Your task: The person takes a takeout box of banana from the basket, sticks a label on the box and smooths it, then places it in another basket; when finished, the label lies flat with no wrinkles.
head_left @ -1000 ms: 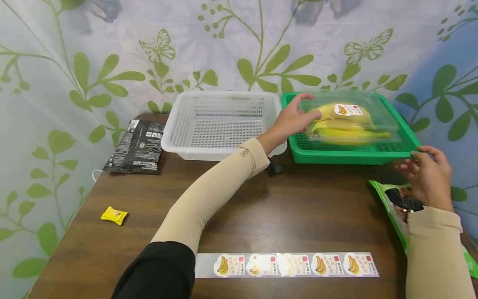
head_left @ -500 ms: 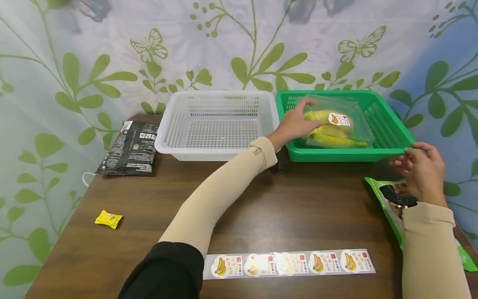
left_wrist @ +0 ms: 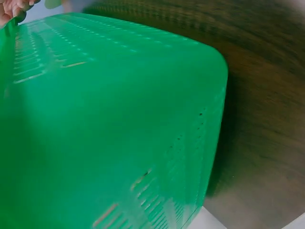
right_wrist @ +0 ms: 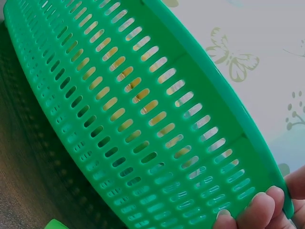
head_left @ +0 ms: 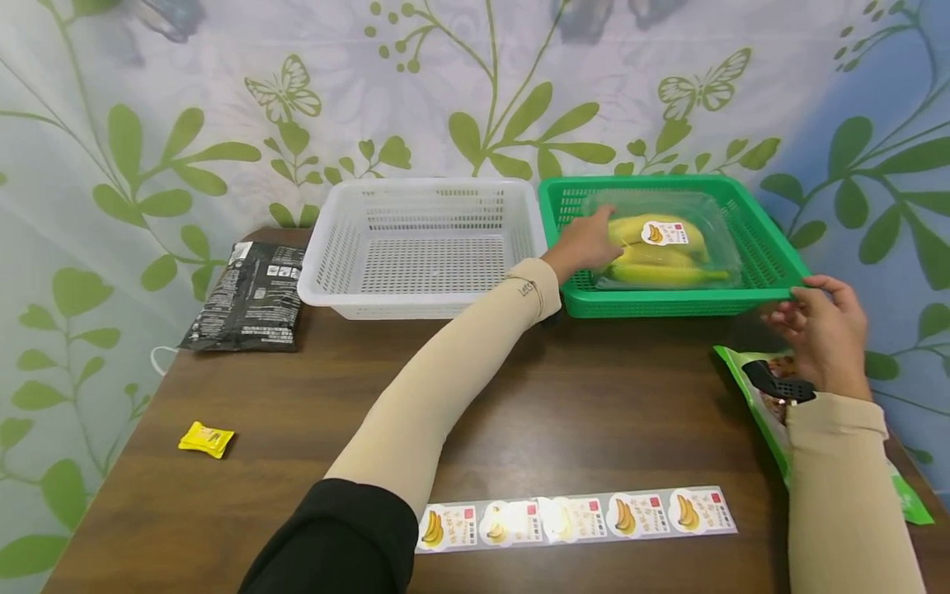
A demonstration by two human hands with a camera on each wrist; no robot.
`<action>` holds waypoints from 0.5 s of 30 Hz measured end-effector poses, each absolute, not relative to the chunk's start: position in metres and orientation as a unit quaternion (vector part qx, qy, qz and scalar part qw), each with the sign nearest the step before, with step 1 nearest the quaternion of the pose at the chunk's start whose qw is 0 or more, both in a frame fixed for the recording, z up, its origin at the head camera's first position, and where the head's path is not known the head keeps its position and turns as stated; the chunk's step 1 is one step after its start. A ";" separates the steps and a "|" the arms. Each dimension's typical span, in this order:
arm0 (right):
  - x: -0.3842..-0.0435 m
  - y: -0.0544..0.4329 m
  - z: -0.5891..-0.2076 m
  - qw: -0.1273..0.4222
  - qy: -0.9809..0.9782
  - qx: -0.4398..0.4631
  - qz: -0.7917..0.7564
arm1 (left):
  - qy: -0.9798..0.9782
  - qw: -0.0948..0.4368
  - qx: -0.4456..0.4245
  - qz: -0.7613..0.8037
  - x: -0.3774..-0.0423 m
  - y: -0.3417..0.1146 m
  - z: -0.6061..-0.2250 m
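Note:
A clear plastic box (head_left: 716, 235) of bananas (head_left: 660, 275), with a banana-print label (head_left: 664, 233) on its lid, lies inside the green basket (head_left: 683, 304). My left hand (head_left: 585, 239) grips the box at its left end, thumb and forefinger spread along that edge; its other fingers are hidden. At the basket's right front corner, my right hand (head_left: 827, 330) pinches the rim. The right wrist view shows those fingertips (right_wrist: 259, 210) on the rim, and yellow showing through the slots. The left wrist view is mostly filled by the basket's outer wall (left_wrist: 109, 105).
A white basket (head_left: 434, 305) adjoins the green one on the left. Further left lies a black packet (head_left: 252, 297), with a small yellow packet (head_left: 206, 439) nearer. A strip of banana stickers (head_left: 579, 520) lies in front. A green bag (head_left: 753, 384) is partly under the right forearm.
My left hand has lowered the banana box, which now sits lower and flatter inside the green basket. The right hand keeps its hold on the rim. The head view has shifted slightly.

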State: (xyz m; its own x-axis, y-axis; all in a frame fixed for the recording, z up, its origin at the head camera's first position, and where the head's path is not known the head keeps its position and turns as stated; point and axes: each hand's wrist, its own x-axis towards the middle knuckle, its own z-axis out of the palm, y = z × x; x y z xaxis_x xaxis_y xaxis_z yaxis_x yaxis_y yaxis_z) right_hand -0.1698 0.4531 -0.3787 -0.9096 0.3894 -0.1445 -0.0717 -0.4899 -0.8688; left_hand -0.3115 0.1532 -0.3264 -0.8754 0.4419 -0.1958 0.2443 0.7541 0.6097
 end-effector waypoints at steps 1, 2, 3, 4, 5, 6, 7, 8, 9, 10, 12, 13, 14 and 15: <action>-0.168 0.454 -0.379 0.136 -0.488 -0.164 0.847 | 0.925 0.168 0.188 0.284 -0.311 0.155 -0.326; -0.167 0.455 -0.379 0.136 -0.490 -0.165 0.845 | 0.928 0.170 0.190 0.272 -0.310 0.157 -0.325; -0.166 0.455 -0.378 0.138 -0.492 -0.166 0.844 | 0.929 0.173 0.196 0.260 -0.310 0.159 -0.325; -0.166 0.456 -0.378 0.140 -0.493 -0.166 0.842 | 0.930 0.176 0.199 0.253 -0.311 0.159 -0.323; -0.167 0.456 -0.377 0.142 -0.496 -0.164 0.841 | 0.930 0.180 0.200 0.251 -0.312 0.159 -0.322; -0.168 0.456 -0.375 0.142 -0.501 -0.161 0.838 | 0.929 0.183 0.199 0.252 -0.313 0.159 -0.321; -0.170 0.455 -0.374 0.143 -0.509 -0.158 0.834 | 0.929 0.184 0.198 0.252 -0.315 0.159 -0.320; -0.172 0.455 -0.374 0.143 -0.514 -0.155 0.831 | 0.930 0.184 0.196 0.252 -0.317 0.158 -0.319; -0.173 0.454 -0.374 0.142 -0.519 -0.153 0.829 | 0.931 0.185 0.193 0.250 -0.318 0.157 -0.318; -0.175 0.453 -0.374 0.142 -0.524 -0.151 0.826 | 0.931 0.186 0.189 0.250 -0.319 0.157 -0.318; -0.175 0.453 -0.375 0.141 -0.532 -0.150 0.821 | 0.930 0.195 0.186 0.249 -0.321 0.157 -0.320; -0.174 0.454 -0.376 0.141 -0.534 -0.151 0.820 | 0.929 0.202 0.186 0.248 -0.321 0.158 -0.321; -0.173 0.455 -0.377 0.142 -0.534 -0.152 0.819 | 0.927 0.209 0.187 0.251 -0.321 0.160 -0.323; -0.170 0.456 -0.378 0.144 -0.534 -0.154 0.819 | 0.925 0.214 0.187 0.252 -0.320 0.162 -0.325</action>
